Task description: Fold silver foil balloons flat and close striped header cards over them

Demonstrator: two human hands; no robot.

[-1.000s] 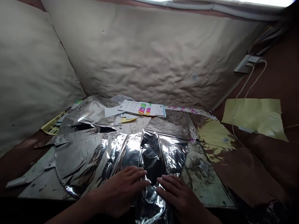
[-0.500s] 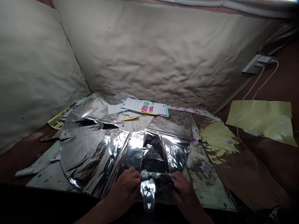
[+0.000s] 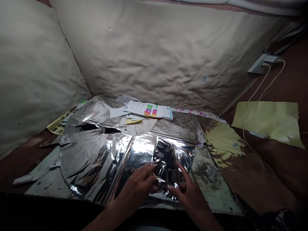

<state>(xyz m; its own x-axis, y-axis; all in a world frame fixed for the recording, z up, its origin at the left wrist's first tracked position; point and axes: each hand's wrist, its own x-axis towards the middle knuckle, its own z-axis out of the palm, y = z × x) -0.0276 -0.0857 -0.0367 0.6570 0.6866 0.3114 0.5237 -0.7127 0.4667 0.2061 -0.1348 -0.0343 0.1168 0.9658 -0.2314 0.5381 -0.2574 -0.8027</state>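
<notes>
While both bare hands are over the front part of the counter (image 3: 211,170), a shiny silver film (image 3: 166,155) lies between them, on top of a larger silver sheet (image 3: 79,160). The left hand (image 3: 137,186) is at the left edge of this film; its fingers are curved and close to each other, and the thumb is partly hidden, so I cannot tell whether it pinches the film. The right hand (image 3: 189,191) is at the right side, with its index finger and thumb spread apart, both tips at the film. Between the hands, the film is creased and reflects the light strongly.

Farther back, a printed white paper (image 3: 134,107) with bright coloured pictures rests on other papers, and a yellow piece (image 3: 133,121) shows below it. The larger sheet has a curved outer edge on the left, near a small metal tab (image 3: 55,164). On the right wall, a power socket (image 3: 264,62) carries white cables (image 3: 260,81), which hang in front of a yellow paper (image 3: 269,122).
</notes>
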